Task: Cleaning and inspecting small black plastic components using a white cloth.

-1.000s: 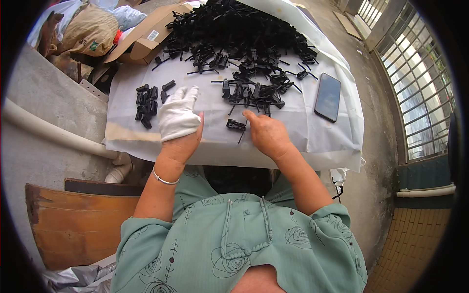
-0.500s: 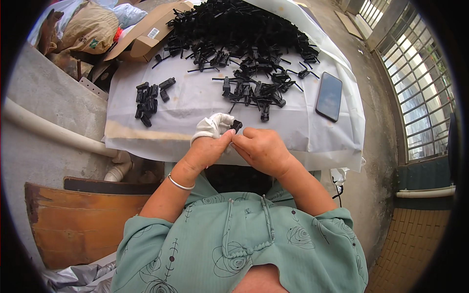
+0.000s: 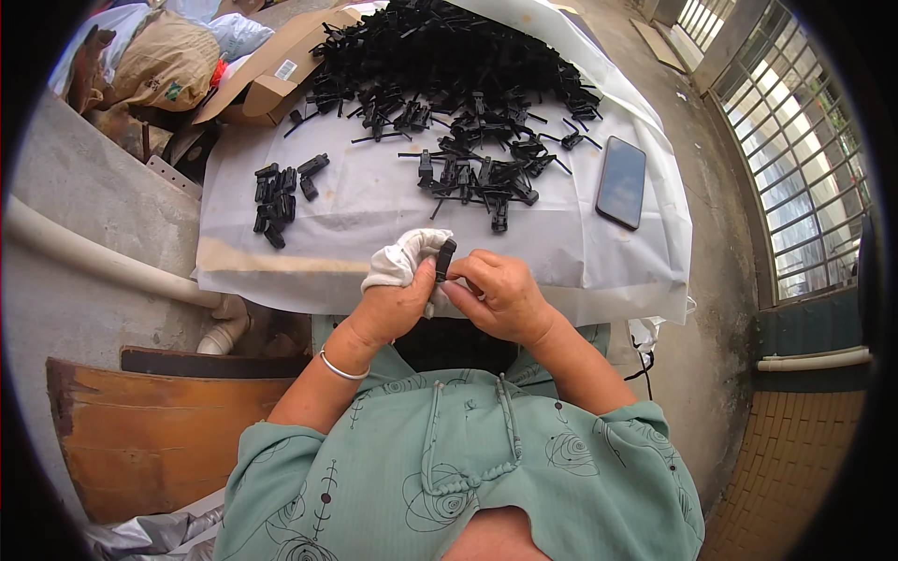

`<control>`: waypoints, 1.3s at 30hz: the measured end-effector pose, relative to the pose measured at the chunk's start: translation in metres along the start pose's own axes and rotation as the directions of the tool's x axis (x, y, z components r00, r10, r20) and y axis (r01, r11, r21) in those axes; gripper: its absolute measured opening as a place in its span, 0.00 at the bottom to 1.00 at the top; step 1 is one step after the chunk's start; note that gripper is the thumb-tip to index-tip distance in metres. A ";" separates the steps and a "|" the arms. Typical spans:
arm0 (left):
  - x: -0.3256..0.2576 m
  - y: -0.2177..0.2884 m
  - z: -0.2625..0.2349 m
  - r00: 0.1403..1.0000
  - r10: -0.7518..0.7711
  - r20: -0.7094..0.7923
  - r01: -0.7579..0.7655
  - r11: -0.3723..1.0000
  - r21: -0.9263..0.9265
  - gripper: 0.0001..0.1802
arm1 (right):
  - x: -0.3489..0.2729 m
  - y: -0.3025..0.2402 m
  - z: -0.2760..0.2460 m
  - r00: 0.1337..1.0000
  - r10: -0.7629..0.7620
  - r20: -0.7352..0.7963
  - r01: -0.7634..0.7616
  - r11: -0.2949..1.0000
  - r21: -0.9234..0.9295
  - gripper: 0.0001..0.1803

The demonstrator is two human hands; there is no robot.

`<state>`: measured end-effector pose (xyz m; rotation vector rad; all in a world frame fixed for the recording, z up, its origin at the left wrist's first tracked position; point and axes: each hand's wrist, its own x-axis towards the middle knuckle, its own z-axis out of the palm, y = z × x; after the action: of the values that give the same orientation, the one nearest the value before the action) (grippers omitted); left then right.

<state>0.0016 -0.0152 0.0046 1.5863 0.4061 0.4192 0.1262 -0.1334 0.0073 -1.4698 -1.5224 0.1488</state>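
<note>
My left hand [image 3: 398, 297], its fingers in a white glove [image 3: 402, 257] and its thumb bare, grips a small black plastic part [image 3: 446, 258] at the near edge of the table. From the other side, my bare right hand [image 3: 503, 295] pinches the lower end of that part with thumb and forefinger. What exactly lies between those fingertips is partly hidden. Beyond my hands, loose black parts with thin stems [image 3: 482, 173] spread out from a large black heap [image 3: 458, 61]. A small group of stemless black parts [image 3: 273, 206] lies to the left.
White sheeting [image 3: 351, 201] covers the table. A dark-screened phone [image 3: 621, 183] rests on its right side. An opened cardboard box [image 3: 271, 89] stands at the far left, near stuffed bags [image 3: 173, 61]. A pale pipe [image 3: 112, 252] runs along the left wall; a barred window [image 3: 795, 140] is at right.
The black part has turned more upright and shows more of its length. My right fingers have loosened from a tight curl and shifted to its lower end.
</note>
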 end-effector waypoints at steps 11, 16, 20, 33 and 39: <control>0.002 0.008 -0.005 0.964 -0.139 0.229 0.218 0.902 -0.371 0.14 | -0.001 -0.004 0.002 0.998 0.037 -0.052 -0.027 0.984 0.175 0.06; 0.004 0.004 0.004 0.997 -0.028 0.066 0.045 0.963 -0.267 0.13 | -0.013 0.001 0.020 0.874 0.446 -0.194 -0.351 0.855 0.383 0.09; -0.001 0.010 0.001 0.983 -0.057 0.172 0.092 0.974 -0.205 0.14 | -0.006 0.007 0.011 0.842 0.536 0.052 -0.463 0.671 0.579 0.10; 0.003 0.000 0.013 0.943 0.331 -0.044 -0.265 0.821 0.505 0.15 | -0.009 0.016 0.021 0.879 0.471 0.073 -0.468 0.825 0.317 0.14; 0.005 -0.001 0.012 0.985 0.135 -0.105 -0.127 0.989 0.080 0.15 | -0.004 0.009 0.013 0.888 0.450 0.097 -0.429 0.732 0.529 0.12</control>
<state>0.0122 -0.0230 0.0026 1.6715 0.4059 0.6005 0.1226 -0.1280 -0.0077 -1.3218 -0.9508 0.7727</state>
